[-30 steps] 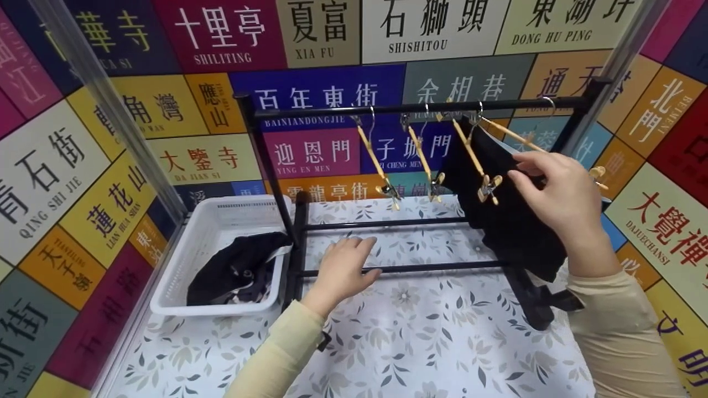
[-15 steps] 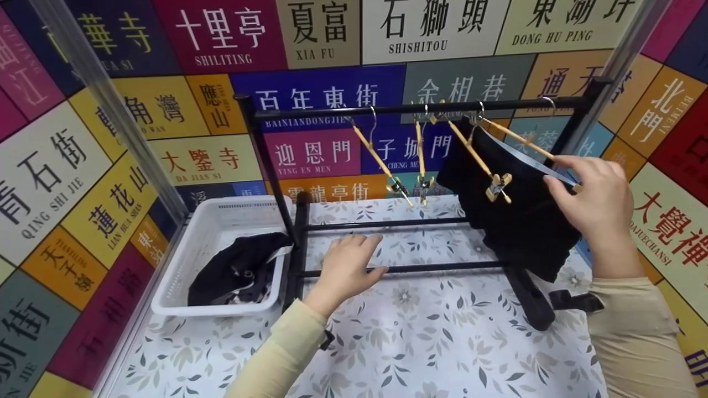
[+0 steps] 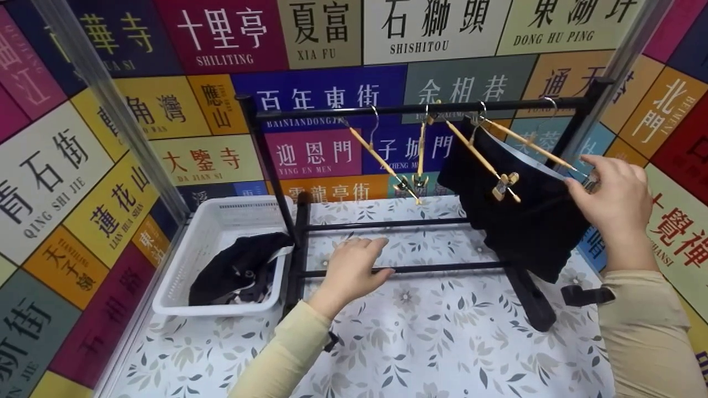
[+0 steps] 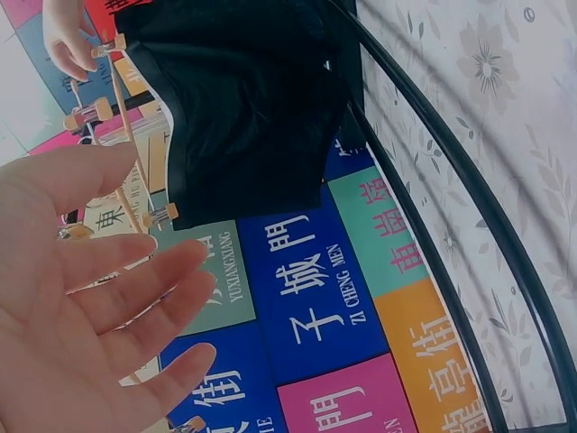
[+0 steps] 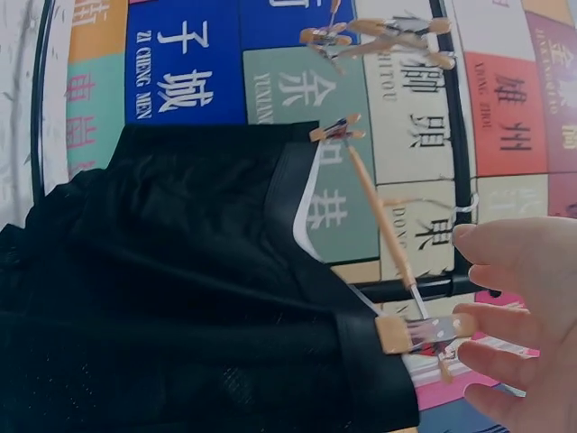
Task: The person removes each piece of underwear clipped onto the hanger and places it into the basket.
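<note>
Black shorts [image 3: 520, 221] hang by the waistband from a wooden clip hanger [image 3: 534, 145] at the right of a black rack [image 3: 332, 113]. My right hand [image 3: 617, 196] is at the hanger's outer end. In the right wrist view its spread fingertips meet the handle of the wooden clip [image 5: 424, 334], which bites the waistband's corner. The other clip [image 5: 335, 129] grips the opposite corner. My left hand [image 3: 354, 268] hovers in front of the rack's lower bars, fingers relaxed and nothing held.
A white plastic basket [image 3: 221, 310] with dark clothing [image 3: 238, 265] stands left of the rack. Three more clip hangers, one of them this hanger [image 3: 484, 152], dangle from the top rail. A leaf-patterned cloth [image 3: 420, 354] covers the table, with sign-printed walls around it.
My right hand has moved right along the hanger to its outer clip. The hanger and shorts have turned to show more of their front. The bare hangers have swung; my left hand barely moved.
</note>
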Demonstrator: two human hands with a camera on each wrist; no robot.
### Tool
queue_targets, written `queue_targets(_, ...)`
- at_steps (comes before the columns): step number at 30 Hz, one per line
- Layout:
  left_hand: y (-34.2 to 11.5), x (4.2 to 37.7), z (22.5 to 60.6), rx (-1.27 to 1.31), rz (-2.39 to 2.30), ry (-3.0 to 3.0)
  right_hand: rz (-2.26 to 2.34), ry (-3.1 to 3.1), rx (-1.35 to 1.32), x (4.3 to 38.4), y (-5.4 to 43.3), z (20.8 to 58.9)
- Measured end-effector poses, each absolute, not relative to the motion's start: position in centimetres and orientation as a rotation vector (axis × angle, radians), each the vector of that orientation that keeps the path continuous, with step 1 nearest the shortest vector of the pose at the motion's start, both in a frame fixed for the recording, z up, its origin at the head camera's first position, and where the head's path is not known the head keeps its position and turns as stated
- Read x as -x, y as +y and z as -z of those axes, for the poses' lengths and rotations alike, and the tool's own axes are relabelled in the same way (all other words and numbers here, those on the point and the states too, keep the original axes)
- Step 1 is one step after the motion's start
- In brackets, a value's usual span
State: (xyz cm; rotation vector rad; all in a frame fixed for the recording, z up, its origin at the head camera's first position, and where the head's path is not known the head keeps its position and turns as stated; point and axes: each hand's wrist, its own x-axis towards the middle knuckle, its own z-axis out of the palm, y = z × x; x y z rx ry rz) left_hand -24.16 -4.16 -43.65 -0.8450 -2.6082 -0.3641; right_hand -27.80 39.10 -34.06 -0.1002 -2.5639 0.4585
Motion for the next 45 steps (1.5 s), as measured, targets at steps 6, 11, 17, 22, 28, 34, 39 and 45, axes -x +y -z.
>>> queue_targets(6, -3.6, 24.2, 44.2, 0.851, 0.368, -2.604, -0.467, -2.636, 0.130, 28.5, 39.7, 34.3)
queue_targets(11, -3.3, 24.3, 44.7, 0.846, 0.381, -2.613, -0.489, -2.673, 0.142, 29.2, 40.0, 34.3)
queue_targets(17, -2.8, 24.7, 45.3, 0.832, 0.394, -2.633, -0.480, -2.664, 0.130, 29.9, 39.9, 34.7)
queue_targets(22, -2.6, 24.9, 45.9, 0.822, 0.415, -2.657, -0.460, -2.656, 0.113, 30.4, 39.5, 35.0)
queue_targets(28, -2.3, 25.3, 46.8, 0.819, 0.431, -2.669, -0.463, -2.642, 0.131, 30.6, 39.2, 35.0)
queue_targets(34, -2.0, 25.5, 47.5, 0.812, 0.458, -2.670, -0.494, -2.639, 0.183, 30.7, 39.2, 35.1)
queue_targets(39, -1.7, 25.5, 47.9, 0.811, 0.454, -2.666, -0.546, -2.620, 0.225, 30.9, 39.2, 35.1)
queue_targets(45, -1.3, 25.5, 48.2, 0.799, 0.439, -2.684, -0.563, -2.558, 0.232, 30.8, 39.2, 34.9)
